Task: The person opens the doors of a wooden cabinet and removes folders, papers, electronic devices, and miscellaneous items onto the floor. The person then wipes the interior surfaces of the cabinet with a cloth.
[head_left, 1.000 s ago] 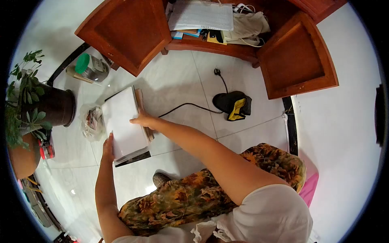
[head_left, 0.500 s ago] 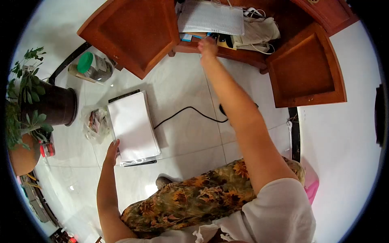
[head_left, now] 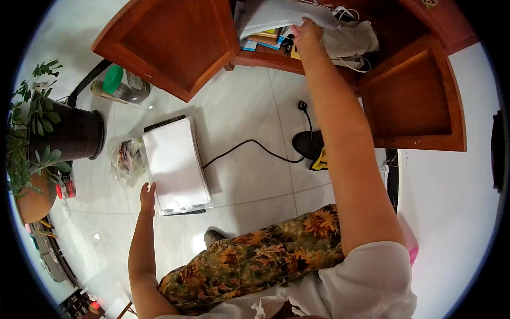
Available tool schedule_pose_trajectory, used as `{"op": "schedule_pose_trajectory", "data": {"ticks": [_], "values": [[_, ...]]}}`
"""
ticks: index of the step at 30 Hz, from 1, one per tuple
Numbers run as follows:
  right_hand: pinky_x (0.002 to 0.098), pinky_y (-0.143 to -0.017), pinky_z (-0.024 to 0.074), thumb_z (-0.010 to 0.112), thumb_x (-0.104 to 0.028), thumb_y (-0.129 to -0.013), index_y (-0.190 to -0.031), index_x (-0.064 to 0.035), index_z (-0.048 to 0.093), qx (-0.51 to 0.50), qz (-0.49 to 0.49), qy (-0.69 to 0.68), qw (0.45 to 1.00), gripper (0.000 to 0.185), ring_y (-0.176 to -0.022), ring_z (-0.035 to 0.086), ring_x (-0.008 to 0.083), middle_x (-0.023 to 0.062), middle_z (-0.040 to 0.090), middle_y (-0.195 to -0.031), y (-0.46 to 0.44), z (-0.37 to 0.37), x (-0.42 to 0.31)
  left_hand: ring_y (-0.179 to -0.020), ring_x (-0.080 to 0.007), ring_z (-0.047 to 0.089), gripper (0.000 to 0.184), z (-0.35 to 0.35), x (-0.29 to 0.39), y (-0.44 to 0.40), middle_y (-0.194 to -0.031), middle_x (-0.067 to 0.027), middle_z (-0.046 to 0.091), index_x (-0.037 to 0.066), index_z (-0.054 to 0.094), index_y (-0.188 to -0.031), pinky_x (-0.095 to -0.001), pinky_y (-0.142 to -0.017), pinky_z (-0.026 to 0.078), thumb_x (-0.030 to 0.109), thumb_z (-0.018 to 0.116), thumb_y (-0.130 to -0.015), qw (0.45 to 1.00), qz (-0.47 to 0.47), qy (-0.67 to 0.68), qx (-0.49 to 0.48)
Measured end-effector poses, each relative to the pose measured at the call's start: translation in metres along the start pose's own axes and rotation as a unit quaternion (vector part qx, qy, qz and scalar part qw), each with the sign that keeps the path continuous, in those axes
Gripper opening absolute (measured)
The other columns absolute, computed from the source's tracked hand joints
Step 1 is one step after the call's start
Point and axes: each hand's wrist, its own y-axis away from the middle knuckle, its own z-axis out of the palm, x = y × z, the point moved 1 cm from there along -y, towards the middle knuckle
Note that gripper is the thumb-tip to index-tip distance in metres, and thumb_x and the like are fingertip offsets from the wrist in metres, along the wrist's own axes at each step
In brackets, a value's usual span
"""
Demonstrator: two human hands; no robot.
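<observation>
While the right hand (head_left: 308,35) was up at one o'clock from the middle of the view, the left hand (head_left: 148,196) was by the paper stack (head_left: 176,162), at the stack's seven o'clock. The right fingers were curled closed over the near edge of a white packet (head_left: 268,17), which lay at twelve o'clock inside the red-brown cabinet (head_left: 263,59). On the left hand, thumb and forefinger stood a little apart beside the stack's edge; I could not tell whether they gripped it.

The stack rested on the tiled floor (head_left: 255,183), at nine o'clock from the middle. A clear plastic bag (head_left: 127,159) of small things sat just beside its nine o'clock side, and a green-lidded jar (head_left: 125,91) was at its eleven. A black cord (head_left: 249,141) ran from near the stack towards three o'clock, where a black and yellow object (head_left: 308,146) showed partly behind the right forearm. Next to the right hand, at its three o'clock, a pale cloth bag (head_left: 348,42) slumped in the cabinet.
</observation>
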Motion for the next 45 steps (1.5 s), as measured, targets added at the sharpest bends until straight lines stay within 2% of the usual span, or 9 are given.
{"op": "schedule_pose_trajectory", "data": {"ticks": [3,6,8,12,20,27,31,35,45], "values": [[0.0308,-0.077,0.0533,0.057,-0.01,-0.087,-0.113,0.0079,0.048,0.013,-0.142,0.008,0.99,0.033,-0.087,0.063,0.0284,0.0231,0.06,-0.105,0.029,0.005,-0.036,-0.118,-0.0322,0.048,0.057,-0.001,0.008,0.006,-0.13,-0.0188,0.048,0.004,0.047,-0.131,-0.0404,-0.098,0.039,0.038,0.061,-0.087,0.992,0.076,-0.049,0.084],[0.0441,-0.079,0.0479,0.054,-0.011,-0.084,-0.111,0.0063,0.049,-0.034,-0.432,0.237,0.87,0.032,-0.084,0.063,0.0345,0.0226,0.062,-0.099,0.038,-0.004,-0.064,-0.113,-0.0352,0.05,0.042,0.002,0.026,0.008,-0.124,-0.0179,0.051,0.002,0.052,-0.122,-0.0409,-0.097,0.04,0.024,0.062,-0.087,0.948,0.23,-0.111,0.19],[0.0453,-0.097,0.0375,0.053,-0.015,-0.087,-0.125,-0.0072,0.049,-0.091,-0.258,0.183,0.944,0.039,-0.112,0.048,0.0312,0.015,0.057,-0.117,0.084,-0.004,-0.085,-0.111,-0.0366,0.05,0.035,0.009,0.067,0.028,-0.121,-0.0185,0.052,0.001,0.053,-0.117,-0.0407,-0.096,0.04,0.014,0.063,-0.086,0.906,0.342,-0.109,0.224],[0.0437,-0.079,0.0481,0.055,-0.011,-0.082,-0.11,0.0052,0.049,-0.155,-0.528,0.292,0.782,0.033,-0.083,0.063,0.0356,0.0224,0.063,-0.096,0.157,-0.03,-0.078,-0.124,-0.0293,0.043,0.047,0.043,0.166,0.102,-0.131,-0.0154,0.046,0.002,0.047,-0.126,-0.0384,-0.107,0.031,0.01,0.066,-0.084,0.885,0.457,0.038,0.082],[0.0353,-0.081,0.0472,0.057,-0.008,-0.086,-0.115,0.0043,0.046,-0.327,-0.331,0.299,0.833,0.033,-0.09,0.06,0.0234,0.0165,0.062,-0.099,0.295,-0.065,0.021,-0.133,-0.0359,0.031,0.09,0.07,0.266,0.24,-0.143,-0.0225,0.03,0.002,0.022,-0.144,-0.0409,-0.108,0.029,0.01,0.075,-0.072,0.816,0.561,0.048,-0.126],[0.0394,-0.073,0.0505,0.058,-0.009,-0.085,-0.123,0.0025,0.035,-0.413,-0.153,0.39,0.809,0.046,-0.088,0.064,0.0279,0.0209,0.061,-0.099,0.354,-0.075,0.095,-0.102,-0.0343,0.062,0.054,0.051,0.239,0.215,-0.11,-0.0189,0.063,0.004,0.044,-0.133,-0.0355,-0.084,0.049,-0.004,0.057,-0.081,0.881,0.473,-0.018,0.024],[0.0318,-0.066,0.051,0.055,-0.013,-0.092,-0.135,-0.0006,0.032,-0.557,-0.051,0.354,0.749,0.05,-0.081,0.065,0.0191,0.0133,0.062,-0.103,0.356,-0.07,0.099,-0.086,-0.0185,0.062,0.029,0.02,0.207,0.167,-0.098,-0.0104,0.066,-0.002,0.056,-0.117,-0.0297,-0.074,0.049,0.002,0.051,-0.089,0.936,0.291,0.18,-0.082],[0.0298,-0.063,0.0509,0.06,-0.024,-0.088,-0.122,-0.0066,0.053,-0.507,-0.045,0.464,0.725,0.039,-0.081,0.065,0.0169,0.0092,0.065,-0.102,0.311,-0.096,0.139,-0.095,-0.0203,0.058,0.038,-0.009,0.188,0.134,-0.108,-0.0099,0.06,-0.002,0.051,-0.122,-0.0356,-0.084,0.047,0.012,0.057,-0.087,0.938,0.098,0.263,-0.203],[0.037,-0.075,0.0486,0.062,-0.026,-0.08,-0.097,-0.0042,0.064,-0.471,0.094,0.574,0.664,0.028,-0.085,0.063,0.0267,0.013,0.066,-0.092,0.268,-0.17,0.204,-0.1,-0.024,0.056,0.051,-0.029,0.084,0.008,-0.113,-0.0102,0.058,0.0,0.047,-0.125,-0.0373,-0.088,0.045,0.016,0.066,-0.082,0.956,0.06,0.206,-0.198]]}}
